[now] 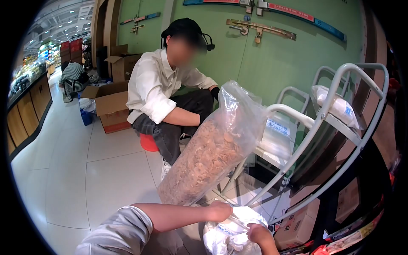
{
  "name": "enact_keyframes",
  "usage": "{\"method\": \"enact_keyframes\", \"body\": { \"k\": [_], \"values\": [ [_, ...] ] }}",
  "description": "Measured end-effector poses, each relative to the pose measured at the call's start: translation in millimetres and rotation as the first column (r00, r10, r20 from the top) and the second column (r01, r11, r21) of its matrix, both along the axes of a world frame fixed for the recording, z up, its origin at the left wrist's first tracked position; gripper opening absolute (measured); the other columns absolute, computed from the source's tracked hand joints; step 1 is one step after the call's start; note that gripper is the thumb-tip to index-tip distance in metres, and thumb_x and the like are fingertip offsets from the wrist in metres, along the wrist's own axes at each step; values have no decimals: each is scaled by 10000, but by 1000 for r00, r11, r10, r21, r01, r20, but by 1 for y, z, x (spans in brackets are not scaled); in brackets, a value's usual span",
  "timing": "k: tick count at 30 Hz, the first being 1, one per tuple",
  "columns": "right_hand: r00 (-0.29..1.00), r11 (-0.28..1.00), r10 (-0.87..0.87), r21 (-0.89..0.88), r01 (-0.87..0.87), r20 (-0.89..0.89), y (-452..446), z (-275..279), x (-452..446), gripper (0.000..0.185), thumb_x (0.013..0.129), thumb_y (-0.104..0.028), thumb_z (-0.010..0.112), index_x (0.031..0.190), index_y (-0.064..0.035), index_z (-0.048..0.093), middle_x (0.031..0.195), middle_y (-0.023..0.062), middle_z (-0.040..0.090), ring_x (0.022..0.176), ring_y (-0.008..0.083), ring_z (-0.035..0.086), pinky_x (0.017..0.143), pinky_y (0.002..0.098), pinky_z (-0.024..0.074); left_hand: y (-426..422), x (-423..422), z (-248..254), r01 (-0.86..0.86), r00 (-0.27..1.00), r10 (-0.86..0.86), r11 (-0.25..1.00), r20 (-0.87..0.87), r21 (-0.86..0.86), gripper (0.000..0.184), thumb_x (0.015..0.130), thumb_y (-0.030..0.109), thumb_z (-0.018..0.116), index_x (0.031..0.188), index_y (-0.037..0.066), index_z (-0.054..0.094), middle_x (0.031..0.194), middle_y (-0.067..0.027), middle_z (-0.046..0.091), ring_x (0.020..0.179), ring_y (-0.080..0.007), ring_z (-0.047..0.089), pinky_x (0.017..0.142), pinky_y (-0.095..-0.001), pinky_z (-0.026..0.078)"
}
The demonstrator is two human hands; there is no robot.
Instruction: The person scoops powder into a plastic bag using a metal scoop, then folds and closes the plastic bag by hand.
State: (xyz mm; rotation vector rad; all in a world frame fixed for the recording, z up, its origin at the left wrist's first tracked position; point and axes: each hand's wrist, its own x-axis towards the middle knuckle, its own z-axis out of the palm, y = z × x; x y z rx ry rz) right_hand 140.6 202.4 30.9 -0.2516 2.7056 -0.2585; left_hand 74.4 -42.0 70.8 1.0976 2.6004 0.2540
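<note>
Near the bottom of the head view, my left hand (219, 211) is closed on the upper edge of a white plastic bag (225, 239) with blue print. My right hand (257, 233) grips the same bag's edge on the other side, its fingers closed. What lies inside the bag cannot be made out. Just beyond my hands leans a tall clear bag (204, 157) full of light brown flakes. A co-worker (159, 85) in a white shirt and black cap sits behind it, with arms reaching toward that bag.
Right of the tall bag stands a grey metal step frame (293, 158) bearing a stack of plastic bags (277, 138) and a white packet (335, 106). Cardboard boxes (112, 106) stand at the left, near another person (73, 76) bending down. Green doors (272, 55) rise behind.
</note>
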Motion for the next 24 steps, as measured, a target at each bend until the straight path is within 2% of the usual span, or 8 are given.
{"method": "enact_keyframes", "body": {
  "k": [5,14,24],
  "values": [
    [975,973,-218,62,220,-35,-24,21,-6,328,768,-156,632,1087,-112,694,1063,196,669,1036,346,631,930,402,488,1,-7,-17,-29,999,30,999,-38,16,186,754,42,569,903,-27,656,905,-214,679,876,-357,682,700,-453,549],
    [948,951,-307,11,309,-88,-22,6,-13,265,743,-135,661,1001,-121,721,1024,182,682,1001,339,647,899,402,509,1,-12,-30,-72,993,79,995,-90,75,130,758,47,572,849,-10,644,853,-193,676,847,-346,685,672,-450,552],
    [946,951,-309,-31,307,-96,-19,4,-12,249,731,-117,651,968,-107,728,1002,190,682,970,346,653,873,401,518,4,-10,-19,-81,990,94,990,-107,119,116,757,59,568,824,-3,640,821,-197,671,832,-349,684,681,-457,548]
  ]
}}
